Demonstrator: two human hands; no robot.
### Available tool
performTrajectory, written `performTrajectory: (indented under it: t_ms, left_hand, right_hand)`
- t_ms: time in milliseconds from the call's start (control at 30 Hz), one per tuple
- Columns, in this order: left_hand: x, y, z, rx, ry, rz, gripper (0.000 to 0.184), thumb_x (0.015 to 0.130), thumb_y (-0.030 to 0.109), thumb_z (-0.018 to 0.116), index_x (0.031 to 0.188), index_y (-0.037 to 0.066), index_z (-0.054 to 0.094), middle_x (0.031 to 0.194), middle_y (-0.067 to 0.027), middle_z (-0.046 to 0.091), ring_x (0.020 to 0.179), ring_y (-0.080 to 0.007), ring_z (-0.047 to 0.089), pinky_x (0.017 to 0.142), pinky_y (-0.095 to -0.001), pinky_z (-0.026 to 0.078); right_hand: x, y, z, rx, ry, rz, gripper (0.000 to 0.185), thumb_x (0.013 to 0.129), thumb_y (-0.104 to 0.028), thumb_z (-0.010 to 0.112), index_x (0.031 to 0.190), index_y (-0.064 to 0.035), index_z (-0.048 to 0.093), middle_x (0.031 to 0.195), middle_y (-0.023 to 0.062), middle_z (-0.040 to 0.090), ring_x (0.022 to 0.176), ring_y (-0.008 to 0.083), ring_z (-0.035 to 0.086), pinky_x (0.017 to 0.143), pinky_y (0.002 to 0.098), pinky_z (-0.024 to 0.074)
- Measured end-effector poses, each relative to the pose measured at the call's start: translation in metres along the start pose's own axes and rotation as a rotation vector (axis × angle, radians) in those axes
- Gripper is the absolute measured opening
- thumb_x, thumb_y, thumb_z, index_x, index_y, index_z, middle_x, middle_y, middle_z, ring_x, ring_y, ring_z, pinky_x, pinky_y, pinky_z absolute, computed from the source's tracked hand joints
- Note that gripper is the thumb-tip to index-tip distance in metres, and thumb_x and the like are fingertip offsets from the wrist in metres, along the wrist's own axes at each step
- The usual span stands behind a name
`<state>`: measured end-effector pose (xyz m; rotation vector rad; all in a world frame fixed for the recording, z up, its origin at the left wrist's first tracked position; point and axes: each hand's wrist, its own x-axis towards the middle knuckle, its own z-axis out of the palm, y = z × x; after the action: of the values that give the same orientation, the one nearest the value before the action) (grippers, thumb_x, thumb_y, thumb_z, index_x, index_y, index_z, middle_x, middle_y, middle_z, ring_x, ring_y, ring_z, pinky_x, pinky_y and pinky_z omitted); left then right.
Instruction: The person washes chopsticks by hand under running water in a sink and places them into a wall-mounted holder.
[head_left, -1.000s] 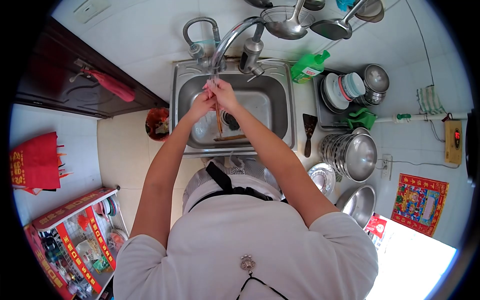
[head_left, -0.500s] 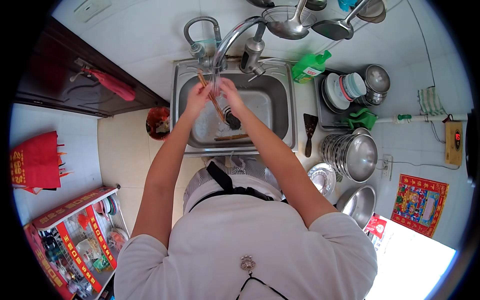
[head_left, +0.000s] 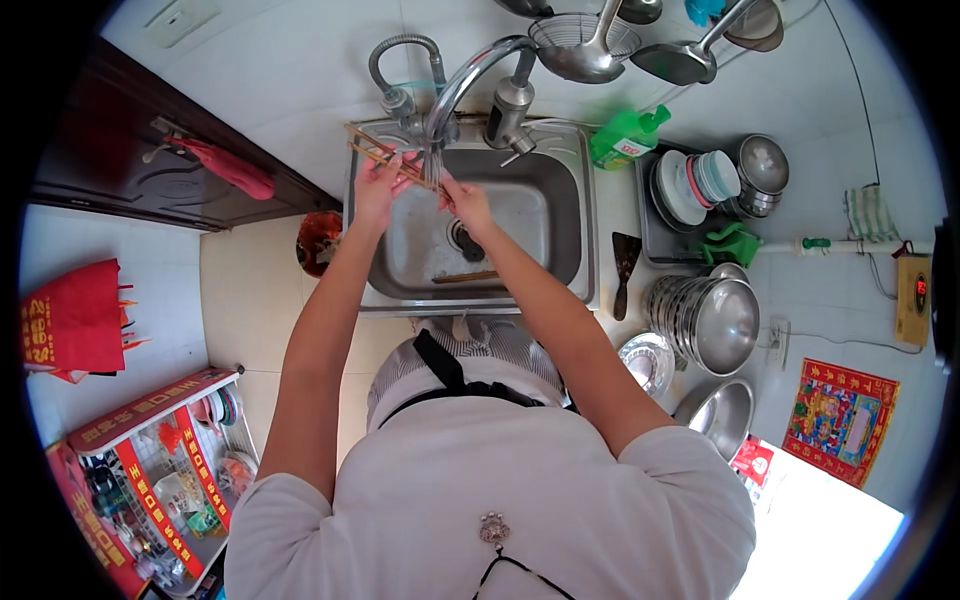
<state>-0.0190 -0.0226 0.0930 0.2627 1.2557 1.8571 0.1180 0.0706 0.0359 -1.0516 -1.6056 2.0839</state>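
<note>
A few brown chopsticks (head_left: 370,146) slant across the left part of the steel sink (head_left: 586,250), under the running faucet (head_left: 460,85). My left hand (head_left: 376,188) is closed around them near their middle. At their lower right end, my right hand (head_left: 466,203) has its fingers closed on the tips, beside the water stream. More chopsticks (head_left: 465,277) lie on the sink floor near the front edge, below the dark drain (head_left: 464,240).
Right of the sink are a green detergent bottle (head_left: 628,137), a dish tray (head_left: 652,235) with bowls and plates, a spatula (head_left: 624,272) and stacked steel bowls (head_left: 725,322). Ladles (head_left: 583,60) hang above. A red bin (head_left: 318,242) stands at the left.
The chopsticks have swung from steep to a flatter slant, their upper ends now pointing left over the sink rim. My right hand has come down onto their lower end.
</note>
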Motion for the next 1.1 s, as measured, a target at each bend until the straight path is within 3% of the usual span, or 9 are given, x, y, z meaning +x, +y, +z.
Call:
performTrajectory:
  t_ms: [67, 167, 267, 467, 567, 667, 767, 967, 1100]
  left_hand:
    - [0.002, 0.01, 0.005, 0.03, 0.019, 0.046, 0.021, 0.09, 0.011, 0.051, 0.11, 0.007, 0.047, 0.103, -0.0135, 0.061, 0.094, -0.0226, 0.061, 0.081, -0.0321, 0.05]
    - [0.011, 0.021, 0.003, 0.028, 0.073, 0.118, 0.024, 0.089, 0.014, 0.052, 0.112, 0.007, 0.047, 0.102, -0.0117, 0.062, 0.093, -0.0224, 0.062, 0.08, -0.0318, 0.05]
    - [0.013, 0.032, -0.005, -0.007, 0.092, 0.139, 0.026, 0.089, 0.015, 0.053, 0.113, 0.008, 0.047, 0.102, -0.0108, 0.062, 0.092, -0.0222, 0.062, 0.08, -0.0313, 0.05]
    - [0.019, 0.017, -0.031, -0.124, 0.153, 0.083, 0.026, 0.089, 0.016, 0.055, 0.112, 0.007, 0.05, 0.104, -0.0102, 0.061, 0.094, -0.0223, 0.062, 0.079, -0.0306, 0.05]
    - [0.014, 0.013, -0.031, -0.159, 0.175, 0.068, 0.026, 0.088, 0.016, 0.056, 0.111, 0.006, 0.05, 0.104, -0.0101, 0.061, 0.095, -0.0227, 0.061, 0.079, -0.0307, 0.051]
    - [0.014, 0.009, -0.032, -0.202, 0.187, 0.082, 0.026, 0.087, 0.015, 0.057, 0.111, 0.006, 0.05, 0.104, -0.0105, 0.061, 0.095, -0.023, 0.061, 0.079, -0.0311, 0.051]
    - [0.013, 0.007, -0.036, -0.195, 0.208, 0.088, 0.026, 0.087, 0.015, 0.056, 0.111, 0.006, 0.049, 0.105, -0.0112, 0.061, 0.095, -0.0232, 0.061, 0.08, -0.0317, 0.051]
    - [-0.002, -0.002, -0.033, -0.187, 0.171, 0.067, 0.022, 0.088, 0.012, 0.054, 0.107, 0.005, 0.048, 0.104, -0.0122, 0.061, 0.094, -0.0242, 0.061, 0.082, -0.032, 0.051]
    - [-0.005, 0.006, -0.036, -0.1, 0.15, 0.084, 0.018, 0.088, 0.012, 0.054, 0.104, 0.004, 0.049, 0.103, -0.0129, 0.061, 0.093, -0.0246, 0.062, 0.08, -0.0311, 0.052]
  right_hand:
    - [0.008, -0.006, 0.002, 0.051, 0.005, -0.032, 0.032, 0.091, -0.029, 0.05, 0.073, -0.0046, 0.061, 0.055, -0.0028, 0.045, 0.048, 0.0049, 0.037, 0.045, 0.0198, 0.0273]
    - [0.011, -0.021, 0.002, 0.18, -0.174, -0.09, 0.028, 0.09, -0.024, 0.051, 0.074, -0.0036, 0.061, 0.052, -0.0019, 0.045, 0.047, 0.0052, 0.037, 0.044, 0.0216, 0.0298]
    - [0.013, -0.026, -0.008, 0.025, -0.267, 0.025, 0.025, 0.09, -0.022, 0.049, 0.077, -0.0042, 0.06, 0.053, -0.0017, 0.046, 0.048, 0.0052, 0.038, 0.044, 0.0217, 0.0302]
    - [0.011, -0.017, -0.004, -0.098, -0.216, -0.146, 0.028, 0.093, -0.023, 0.045, 0.076, -0.005, 0.059, 0.054, -0.0036, 0.044, 0.047, 0.0038, 0.037, 0.043, 0.0202, 0.0268]
    - [0.007, -0.021, 0.004, -0.03, -0.019, 0.025, 0.032, 0.094, -0.029, 0.041, 0.079, -0.006, 0.057, 0.053, -0.0037, 0.042, 0.046, 0.0046, 0.036, 0.042, 0.0206, 0.0259]
    - [-0.001, -0.026, 0.002, 0.279, -0.077, 0.176, 0.036, 0.092, -0.042, 0.043, 0.082, -0.0086, 0.054, 0.057, -0.0011, 0.048, 0.047, 0.0065, 0.039, 0.042, 0.021, 0.029]
    - [0.01, -0.005, -0.007, 0.687, -0.396, 0.222, 0.035, 0.092, -0.043, 0.041, 0.091, -0.0102, 0.051, 0.063, -0.0003, 0.05, 0.049, 0.0078, 0.042, 0.043, 0.0207, 0.0307]
    - [0.006, -0.02, 0.021, 0.496, -0.195, 0.155, 0.025, 0.093, -0.028, 0.042, 0.103, -0.0076, 0.054, 0.07, -0.0007, 0.051, 0.058, 0.0074, 0.045, 0.049, 0.0205, 0.0339]
    - [0.011, -0.019, 0.009, 0.136, -0.189, 0.032, 0.022, 0.091, -0.025, 0.049, 0.092, -0.0054, 0.058, 0.064, -0.0005, 0.05, 0.051, 0.0075, 0.043, 0.045, 0.0219, 0.034]
